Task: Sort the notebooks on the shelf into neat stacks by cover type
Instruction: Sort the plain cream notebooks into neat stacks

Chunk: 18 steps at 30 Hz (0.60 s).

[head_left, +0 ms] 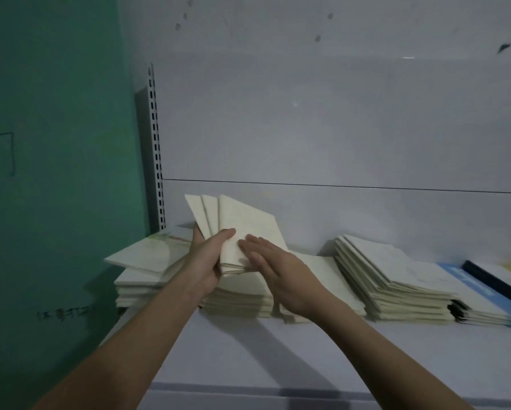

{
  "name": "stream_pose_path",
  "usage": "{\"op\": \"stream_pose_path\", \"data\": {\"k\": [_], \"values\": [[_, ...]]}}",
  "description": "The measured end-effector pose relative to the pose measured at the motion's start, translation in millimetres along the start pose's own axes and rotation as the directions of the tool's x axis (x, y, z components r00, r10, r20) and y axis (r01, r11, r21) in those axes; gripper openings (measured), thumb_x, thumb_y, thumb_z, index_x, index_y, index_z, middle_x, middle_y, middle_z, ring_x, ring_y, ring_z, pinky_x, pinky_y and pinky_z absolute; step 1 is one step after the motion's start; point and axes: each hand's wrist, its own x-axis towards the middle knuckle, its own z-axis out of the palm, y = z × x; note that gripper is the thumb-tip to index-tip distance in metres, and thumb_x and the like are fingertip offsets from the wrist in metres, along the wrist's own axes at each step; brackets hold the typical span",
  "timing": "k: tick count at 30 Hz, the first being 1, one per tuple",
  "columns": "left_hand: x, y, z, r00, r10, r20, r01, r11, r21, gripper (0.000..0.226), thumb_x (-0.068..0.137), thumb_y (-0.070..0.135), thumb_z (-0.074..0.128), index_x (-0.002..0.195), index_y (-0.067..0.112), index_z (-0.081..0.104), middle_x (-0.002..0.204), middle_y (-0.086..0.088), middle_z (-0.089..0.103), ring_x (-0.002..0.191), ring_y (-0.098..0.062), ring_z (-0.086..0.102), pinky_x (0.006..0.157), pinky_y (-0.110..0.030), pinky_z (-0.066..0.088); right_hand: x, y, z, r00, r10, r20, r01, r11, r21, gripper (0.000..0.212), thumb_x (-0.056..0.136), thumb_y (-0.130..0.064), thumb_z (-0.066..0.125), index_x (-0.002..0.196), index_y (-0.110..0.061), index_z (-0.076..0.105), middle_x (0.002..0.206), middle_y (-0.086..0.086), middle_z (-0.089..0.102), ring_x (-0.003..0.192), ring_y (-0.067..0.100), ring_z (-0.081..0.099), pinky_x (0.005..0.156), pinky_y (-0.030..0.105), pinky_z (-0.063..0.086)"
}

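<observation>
Left hand: the left hand [207, 259] grips a fanned bunch of thin cream paper-covered notebooks [233, 229] from below, thumb curled over the front cover, holding them tilted up above the shelf.
Right hand: the right hand [280, 273] lies with straight fingers flat against the front cover of the held bunch, holding nothing itself.
Held bunch: three cream corners splay out at the top; faint print on the front cover is too dim to read.
Left stack: a cream notebook stack at the shelf's left end [138, 281], its top notebook skewed and showing a pale green and orange cover picture; no words legible.
Middle stack: a low cream notebook stack [242, 303] directly under the hands, partly hidden by them.
Right stack: a taller slanted pile of cream notebooks [390, 279], fanned toward the back, just beside the middle stack.
Far right: blue-and-white covered books [482, 300] with a dark blue spined book [496, 284] on top; lettering blurred.
Shelf: a white metal shelf board [248, 356] with a slotted white upright rail [156, 149] at its left.
Wall: a green wall panel [56, 143] bearing faint scrawled marks low down, not readable.
</observation>
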Motion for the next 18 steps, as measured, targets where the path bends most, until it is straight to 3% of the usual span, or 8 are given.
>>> {"op": "stream_pose_path", "data": {"k": [4,6,8,9,11,13,15,18], "values": [[6,-12,17,0.993,-0.105,-0.044,0.103,0.994,-0.046,0.048,0.088,0.002,0.063,0.131,0.012,0.046,0.120,-0.015,0.065,0.101,-0.032,0.066,0.071,-0.041,0.059,-5,31,-23,0.925,0.332,-0.186,-0.308,0.940,0.147,0.046,0.102,-0.036,0.042,0.144,-0.017,0.040,0.143,0.002,0.046,0.131,0.019,0.044,0.103,0.029,0.035],[8,-21,26,0.983,-0.181,-0.021,0.180,0.983,-0.015,0.045,0.088,0.002,0.061,0.131,0.003,0.049,0.120,-0.020,0.065,0.092,-0.030,0.067,0.059,-0.034,0.059,-8,50,-29,0.861,0.506,-0.061,-0.448,0.809,0.380,0.035,0.098,-0.027,0.049,0.129,-0.012,0.046,0.120,0.006,0.052,0.108,0.023,0.056,0.090,0.038,0.050],[8,-33,35,0.966,-0.257,0.024,0.255,0.965,0.058,0.043,0.089,0.006,0.060,0.131,0.002,0.049,0.120,-0.021,0.065,0.089,-0.027,0.067,0.050,-0.028,0.056,-12,67,-31,0.790,0.610,0.060,-0.519,0.614,0.594,0.026,0.093,-0.017,0.056,0.117,-0.009,0.052,0.108,0.009,0.054,0.086,0.020,0.059,0.072,0.035,0.057],[8,-39,39,0.957,-0.286,0.044,0.279,0.954,0.110,0.042,0.090,0.007,0.059,0.131,0.003,0.049,0.120,-0.019,0.066,0.090,-0.027,0.067,0.050,-0.028,0.055,-14,75,-32,0.754,0.653,0.065,-0.544,0.567,0.619,0.023,0.090,-0.010,0.056,0.113,-0.006,0.054,0.104,0.013,0.055,0.078,0.019,0.058,0.063,0.029,0.055],[9,-50,46,0.952,-0.293,0.082,0.261,0.924,0.279,0.039,0.092,0.008,0.058,0.130,0.006,0.050,0.115,-0.015,0.068,0.093,-0.025,0.067,0.057,-0.029,0.056,-21,91,-32,0.718,0.695,0.029,-0.579,0.574,0.580,0.024,0.087,0.001,0.049,0.110,0.000,0.056,0.103,0.015,0.055,0.076,0.020,0.055,0.054,0.028,0.054],[10,-58,52,0.954,-0.277,0.111,0.198,0.866,0.460,0.035,0.092,0.005,0.059,0.127,0.006,0.054,0.111,-0.010,0.069,0.092,-0.021,0.067,0.063,-0.029,0.055,-28,102,-35,0.711,0.703,0.023,-0.614,0.603,0.509,0.039,0.087,0.005,0.044,0.125,0.000,0.053,0.118,0.015,0.054,0.093,0.024,0.056,0.067,0.030,0.054],[12,-65,59,0.960,-0.252,0.121,0.155,0.840,0.520,0.032,0.090,0.000,0.062,0.122,0.004,0.057,0.114,-0.011,0.069,0.095,-0.021,0.067,0.068,-0.028,0.055,-32,107,-38,0.704,0.710,0.021,-0.647,0.629,0.430,0.056,0.088,0.005,0.042,0.143,-0.004,0.040,0.135,0.013,0.048,0.114,0.028,0.051,0.080,0.028,0.045],[16,-77,68,0.983,-0.173,0.065,0.103,0.806,0.583,0.034,0.087,-0.005,0.065,0.115,0.008,0.052,0.116,-0.009,0.063,0.102,-0.024,0.062,0.085,-0.033,0.053,-33,111,-41,0.719,0.694,-0.047,-0.648,0.692,0.318,0.052,0.089,0.006,0.039,0.141,-0.001,0.039,0.139,0.016,0.046,0.116,0.030,0.048,0.088,0.031,0.042]]}}
